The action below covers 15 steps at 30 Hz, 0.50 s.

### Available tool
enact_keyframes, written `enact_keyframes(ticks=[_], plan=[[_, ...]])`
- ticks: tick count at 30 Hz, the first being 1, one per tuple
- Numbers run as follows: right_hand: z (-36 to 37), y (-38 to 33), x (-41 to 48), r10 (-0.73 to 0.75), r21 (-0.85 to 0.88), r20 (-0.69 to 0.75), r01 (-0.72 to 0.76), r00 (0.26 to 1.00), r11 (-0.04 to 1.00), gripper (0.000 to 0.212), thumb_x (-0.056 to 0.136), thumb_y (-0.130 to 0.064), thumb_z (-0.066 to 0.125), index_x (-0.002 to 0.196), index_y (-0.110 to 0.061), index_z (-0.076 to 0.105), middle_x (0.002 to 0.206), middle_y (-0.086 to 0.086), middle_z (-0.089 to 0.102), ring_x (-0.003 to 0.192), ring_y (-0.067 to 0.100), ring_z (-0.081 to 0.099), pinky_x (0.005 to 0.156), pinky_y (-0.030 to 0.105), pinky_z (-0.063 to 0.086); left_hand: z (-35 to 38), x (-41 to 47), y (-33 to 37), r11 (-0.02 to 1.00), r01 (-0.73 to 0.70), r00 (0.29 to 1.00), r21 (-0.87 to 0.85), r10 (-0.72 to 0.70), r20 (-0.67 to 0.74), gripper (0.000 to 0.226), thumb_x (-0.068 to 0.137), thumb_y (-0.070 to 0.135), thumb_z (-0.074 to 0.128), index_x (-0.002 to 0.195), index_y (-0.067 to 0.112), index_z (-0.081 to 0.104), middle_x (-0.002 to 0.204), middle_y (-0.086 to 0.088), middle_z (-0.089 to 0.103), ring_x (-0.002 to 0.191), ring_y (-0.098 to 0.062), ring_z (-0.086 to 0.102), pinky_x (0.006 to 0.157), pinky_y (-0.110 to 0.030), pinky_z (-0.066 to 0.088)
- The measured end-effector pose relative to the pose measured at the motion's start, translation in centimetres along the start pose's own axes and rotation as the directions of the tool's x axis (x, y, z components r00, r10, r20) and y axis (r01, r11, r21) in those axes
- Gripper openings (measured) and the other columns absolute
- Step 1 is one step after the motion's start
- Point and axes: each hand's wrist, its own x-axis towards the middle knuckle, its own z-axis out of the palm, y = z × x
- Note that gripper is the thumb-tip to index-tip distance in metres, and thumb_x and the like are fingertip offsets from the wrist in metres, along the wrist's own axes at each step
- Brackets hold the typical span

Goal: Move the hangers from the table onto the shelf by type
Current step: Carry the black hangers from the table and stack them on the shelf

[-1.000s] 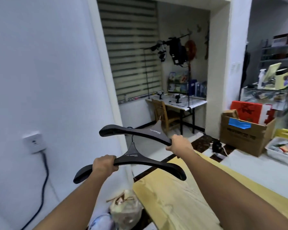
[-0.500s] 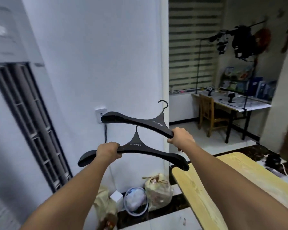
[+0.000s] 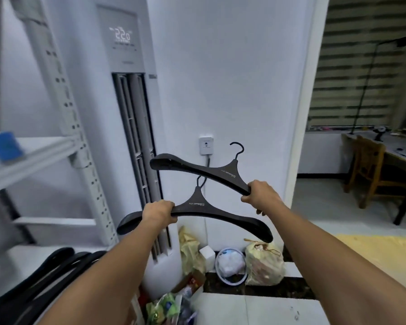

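Observation:
I hold two wide black plastic hangers in the air, one in each hand. My left hand point(image 3: 158, 213) grips the left arm of the lower hanger point(image 3: 217, 213). My right hand point(image 3: 261, 195) grips the right end of the upper hanger point(image 3: 197, 168), whose hook points up. A white metal shelf point(image 3: 40, 148) stands at the left, and several black hangers point(image 3: 56, 266) lie on its lower level. A corner of the yellow wooden table point(image 3: 382, 254) shows at the right.
A tall white air conditioner point(image 3: 127, 95) stands between the shelf and the wall. Bags point(image 3: 264, 263), a small bin point(image 3: 231, 266) and packets lie on the floor below. A blue box point(image 3: 5, 146) sits on the shelf. A wooden chair point(image 3: 370, 170) and desk are far right.
My view has swung to the left, away from the table and toward the air conditioner and the shelf. Both hands keep their hold on the two hangers.

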Motion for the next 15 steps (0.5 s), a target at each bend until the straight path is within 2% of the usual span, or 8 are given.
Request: enact_keyframes(ticks=[6,8,11,13,15], plan=[[2.9,-4.1,-1.0,-0.112,-0.015,0.096,0.113,0.989,0.993,0.018,0.086,-0.019,0.057,0.101,-0.011,0.063,0.069,0.001,0.057,0.048,0.021,0.062,0.049,0.025,0.047,1.7,-4.8,-5.3,0.988,0.152,0.987,-0.012,-0.151,0.053,0.026,0.086,0.041,0.053,0.105,0.024,0.06,0.104,0.001,0.065,0.099,-0.023,0.063,0.078,-0.03,0.045],[3.9,-5.6,-1.3,-0.15,-0.018,0.133,0.153,0.98,0.988,0.02,0.085,-0.02,0.058,0.102,-0.011,0.063,0.075,0.003,0.06,0.055,0.023,0.065,0.056,0.028,0.052,2.1,-6.6,-6.8,0.977,0.214,0.975,-0.018,-0.212,0.074,0.028,0.085,0.04,0.054,0.107,0.024,0.059,0.107,0.0,0.065,0.101,-0.023,0.062,0.081,-0.031,0.046],[5.4,-7.6,-1.8,-0.215,-0.03,0.179,0.223,0.96,0.974,0.027,0.084,-0.023,0.061,0.108,-0.011,0.062,0.1,0.01,0.065,0.085,0.03,0.068,0.078,0.038,0.057,2.7,-9.2,-8.7,0.952,0.305,0.95,-0.023,-0.302,0.082,0.03,0.084,0.041,0.055,0.111,0.026,0.057,0.111,0.0,0.065,0.105,-0.023,0.061,0.085,-0.031,0.046],[6.3,-8.8,-2.2,-0.264,-0.027,0.21,0.275,0.942,0.961,0.027,0.084,-0.024,0.061,0.108,-0.011,0.062,0.105,0.011,0.064,0.091,0.031,0.067,0.081,0.04,0.057,2.8,-11.3,-9.5,0.934,0.358,0.93,-0.023,-0.354,0.095,0.031,0.084,0.042,0.056,0.111,0.027,0.057,0.112,0.0,0.065,0.106,-0.023,0.061,0.086,-0.031,0.046],[6.8,-9.7,-2.9,-0.308,-0.025,0.237,0.323,0.921,0.946,0.025,0.084,-0.022,0.06,0.107,-0.011,0.063,0.101,0.01,0.065,0.088,0.031,0.067,0.08,0.039,0.057,2.9,-13.4,-9.9,0.918,0.397,0.914,-0.008,-0.394,0.094,0.03,0.084,0.041,0.055,0.111,0.026,0.058,0.111,0.0,0.066,0.105,-0.023,0.062,0.085,-0.031,0.046]])
